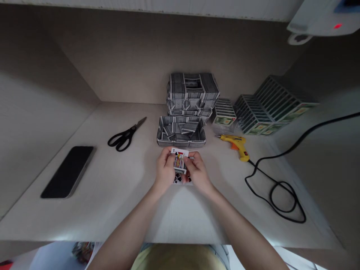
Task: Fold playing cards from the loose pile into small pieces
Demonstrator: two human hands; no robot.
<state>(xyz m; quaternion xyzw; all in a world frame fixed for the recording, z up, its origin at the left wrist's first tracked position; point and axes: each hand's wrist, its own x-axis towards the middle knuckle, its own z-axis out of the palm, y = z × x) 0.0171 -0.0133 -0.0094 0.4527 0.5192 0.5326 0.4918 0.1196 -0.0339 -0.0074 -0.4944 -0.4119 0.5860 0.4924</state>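
Observation:
A playing card point(179, 162) with a court figure and a club mark is held between my two hands, just in front of a box made of cards. My left hand point(165, 168) pinches its left side, thumb on the face. On its right side, my right hand point(197, 170) grips with the thumb over the face. Beneath the hands a club-suit card point(178, 179) shows in part; whether it lies on the table or is held I cannot tell. The open card box point(181, 143) has several folded card pieces point(184, 128) inside.
Behind the box stands a stack of card-covered boxes point(194, 90). Packs of cards point(255, 112) are piled at the back right. A yellow glue gun point(237, 145) lies right, its black cord point(284, 183) looped. Black-handled scissors point(123, 138) and a phone point(68, 172) lie left.

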